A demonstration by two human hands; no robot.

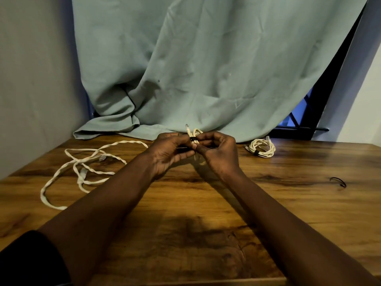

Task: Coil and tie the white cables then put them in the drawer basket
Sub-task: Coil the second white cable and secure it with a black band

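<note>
Above the middle of the wooden table [206,223], my left hand [169,151] and my right hand [216,150] both pinch a small coiled white cable [194,134] with a black tie [193,139] around it. Its clear plug end sticks up above my fingers. A second coiled white cable [262,148], bound with a black tie, lies on the table to the right. At the left, a long white cable [82,168] lies loose in open loops. No drawer basket is in view.
A loose black tie [338,181] lies on the table at the right. A grey-green curtain [195,69] hangs behind the table and bunches on its far edge. A wall closes the left side.
</note>
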